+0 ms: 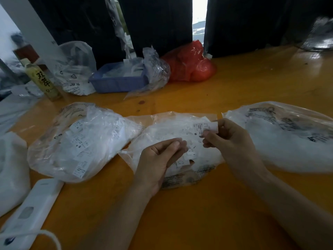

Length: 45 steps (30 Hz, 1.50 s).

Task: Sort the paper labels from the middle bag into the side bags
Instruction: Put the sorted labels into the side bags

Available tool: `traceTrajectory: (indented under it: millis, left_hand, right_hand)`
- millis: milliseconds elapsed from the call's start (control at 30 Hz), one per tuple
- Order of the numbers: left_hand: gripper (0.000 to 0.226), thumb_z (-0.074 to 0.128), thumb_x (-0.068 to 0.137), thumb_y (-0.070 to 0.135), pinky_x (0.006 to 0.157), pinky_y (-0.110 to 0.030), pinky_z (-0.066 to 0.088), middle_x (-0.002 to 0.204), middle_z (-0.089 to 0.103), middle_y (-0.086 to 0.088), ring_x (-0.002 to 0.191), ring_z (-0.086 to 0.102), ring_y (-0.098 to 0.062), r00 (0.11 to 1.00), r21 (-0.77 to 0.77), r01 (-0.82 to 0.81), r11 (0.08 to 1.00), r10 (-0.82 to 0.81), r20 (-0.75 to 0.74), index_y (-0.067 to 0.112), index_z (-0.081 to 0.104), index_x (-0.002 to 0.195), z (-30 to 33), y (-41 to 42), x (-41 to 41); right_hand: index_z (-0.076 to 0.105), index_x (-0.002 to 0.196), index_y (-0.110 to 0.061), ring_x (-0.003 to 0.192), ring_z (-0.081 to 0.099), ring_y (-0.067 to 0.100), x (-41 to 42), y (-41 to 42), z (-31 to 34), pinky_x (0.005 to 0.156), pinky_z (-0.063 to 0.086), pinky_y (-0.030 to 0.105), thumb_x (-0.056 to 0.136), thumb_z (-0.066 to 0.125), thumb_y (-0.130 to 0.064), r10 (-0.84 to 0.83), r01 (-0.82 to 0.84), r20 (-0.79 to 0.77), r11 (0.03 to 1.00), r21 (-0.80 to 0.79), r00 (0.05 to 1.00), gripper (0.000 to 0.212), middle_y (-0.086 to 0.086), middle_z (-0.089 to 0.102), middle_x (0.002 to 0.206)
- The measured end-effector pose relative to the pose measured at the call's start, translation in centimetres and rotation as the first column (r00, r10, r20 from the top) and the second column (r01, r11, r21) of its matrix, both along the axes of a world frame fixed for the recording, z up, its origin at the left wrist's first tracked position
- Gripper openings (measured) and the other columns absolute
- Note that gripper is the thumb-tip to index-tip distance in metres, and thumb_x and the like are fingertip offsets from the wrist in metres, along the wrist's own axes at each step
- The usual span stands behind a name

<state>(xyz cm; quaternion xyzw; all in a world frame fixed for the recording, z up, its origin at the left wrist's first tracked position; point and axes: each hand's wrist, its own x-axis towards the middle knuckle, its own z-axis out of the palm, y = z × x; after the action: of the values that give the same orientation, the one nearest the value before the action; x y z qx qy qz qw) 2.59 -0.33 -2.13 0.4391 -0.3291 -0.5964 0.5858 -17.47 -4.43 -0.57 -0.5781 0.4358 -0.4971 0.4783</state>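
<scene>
Three clear plastic bags lie in a row on the orange table. The middle bag [162,130] holds several white paper labels. My right hand [228,139] is over its right part and pinches one small white label [213,127] between thumb and fingers. My left hand [158,156] hovers over the middle bag's lower left with fingers loosely curled, palm up, holding nothing that I can see. The left bag [75,141] shows several printed labels inside. The right bag [288,138] looks white and blurred inside.
At the back stand a blue basket [119,82], a red plastic bag [191,64], more clear bags and a yellow-green bottle [43,80]. A white device with a cable [34,210] lies at the front left, beside a white bag [10,170].
</scene>
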Motion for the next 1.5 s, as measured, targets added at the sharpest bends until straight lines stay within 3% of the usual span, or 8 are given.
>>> traceTrajectory:
  millis: [233, 333, 633, 767, 867, 967, 1333, 1500]
  left_hand:
    - [0.035, 0.085, 0.076, 0.032, 0.093, -0.027, 0.061, 0.112, 0.08, -0.017, 0.11, 0.077, -0.031, 0.996, -0.024, 0.026, 0.999, -0.024, 0.084, 0.013, 0.085, 0.106, -0.2, 0.0, -0.1]
    - [0.033, 0.084, 0.077, 0.033, 0.093, -0.027, 0.061, 0.111, 0.081, -0.016, 0.109, 0.078, -0.03, 0.992, -0.038, 0.024, 0.999, -0.019, 0.124, 0.015, 0.085, 0.105, -0.4, 0.0, -0.1]
    - [0.022, 0.079, 0.083, 0.04, 0.083, -0.028, 0.065, 0.099, 0.083, -0.006, 0.098, 0.08, -0.022, 0.942, -0.124, -0.012, 0.992, 0.052, 0.333, 0.031, 0.086, 0.102, -0.5, 0.3, 0.0]
    - [0.017, 0.078, 0.086, 0.045, 0.075, -0.029, 0.066, 0.099, 0.083, 0.008, 0.087, 0.081, -0.016, 0.874, -0.174, 0.002, 0.985, 0.083, 0.479, 0.044, 0.084, 0.101, -0.6, 0.5, 0.0]
    - [0.016, 0.077, 0.085, 0.05, 0.073, -0.032, 0.067, 0.098, 0.083, 0.011, 0.084, 0.081, -0.016, 0.858, -0.188, 0.012, 0.982, 0.087, 0.506, 0.05, 0.082, 0.1, -0.6, 0.5, -0.1]
    - [0.018, 0.079, 0.083, 0.048, 0.073, -0.033, 0.067, 0.096, 0.083, 0.004, 0.09, 0.081, -0.018, 0.891, -0.154, -0.045, 0.987, 0.109, 0.441, 0.046, 0.083, 0.101, -0.5, 0.4, -0.1]
    - [0.026, 0.082, 0.082, 0.042, 0.077, -0.031, 0.066, 0.116, 0.081, 0.008, 0.098, 0.08, -0.018, 0.936, -0.101, -0.024, 0.995, 0.058, 0.346, 0.038, 0.084, 0.108, -0.6, 0.1, 0.1]
    - [0.036, 0.081, 0.091, 0.02, 0.069, -0.025, 0.062, 0.101, 0.08, 0.013, 0.076, 0.077, -0.01, 0.801, -0.235, -0.092, 0.968, 0.212, 0.559, 0.051, 0.077, 0.11, 0.0, 0.3, 0.6]
  right_hand:
    - [0.069, 0.098, -0.025, 0.079, 0.07, 0.015, 0.3, 0.3, -0.1, 0.069, 0.058, 0.031, 0.096, 0.067, -0.028, 0.006, -0.03, -0.176, 0.991, -0.132, 0.984, 0.004, -0.004, 0.073, 0.084]
    - [0.069, 0.097, -0.028, 0.069, 0.062, 0.003, 0.4, 0.3, -0.3, 0.057, 0.045, 0.014, 0.097, 0.067, -0.026, -0.025, -0.045, -0.319, 0.977, -0.209, 0.947, 0.003, -0.017, 0.069, 0.079]
    - [0.069, 0.101, -0.031, 0.093, 0.058, -0.006, 0.3, 0.1, -0.6, 0.072, 0.046, 0.005, 0.097, 0.068, -0.024, -0.096, -0.092, -0.534, 0.945, -0.314, 0.84, 0.009, -0.029, 0.061, 0.088]
    - [0.072, 0.108, -0.029, 0.092, 0.058, -0.003, 0.4, 0.2, -0.8, 0.077, 0.05, 0.013, 0.097, 0.067, -0.028, -0.027, -0.19, -0.601, 0.936, -0.296, 0.799, 0.012, -0.026, 0.06, 0.091]
    - [0.064, 0.119, -0.037, 0.094, 0.06, -0.009, 0.7, 0.4, -1.0, 0.074, 0.049, 0.006, 0.094, 0.067, -0.035, -0.025, -0.118, -0.506, 0.961, -0.25, 0.862, 0.025, -0.025, 0.062, 0.093]
    - [0.064, 0.107, -0.037, 0.086, 0.065, -0.006, 0.9, 0.4, -1.0, 0.074, 0.053, 0.008, 0.092, 0.072, -0.033, -0.112, 0.018, -0.396, 0.972, -0.232, 0.911, 0.018, -0.019, 0.068, 0.09]
    - [0.071, 0.102, -0.031, 0.088, 0.065, -0.002, 1.7, 1.3, -1.0, 0.076, 0.054, 0.013, 0.093, 0.072, -0.025, -0.024, -0.128, -0.457, 0.946, -0.298, 0.889, 0.011, -0.022, 0.068, 0.089]
    - [0.064, 0.103, -0.035, 0.087, 0.063, -0.005, 0.9, 1.0, -0.1, 0.072, 0.049, 0.006, 0.094, 0.072, -0.025, -0.114, 0.008, -0.379, 0.963, -0.271, 0.918, 0.016, -0.02, 0.066, 0.087]
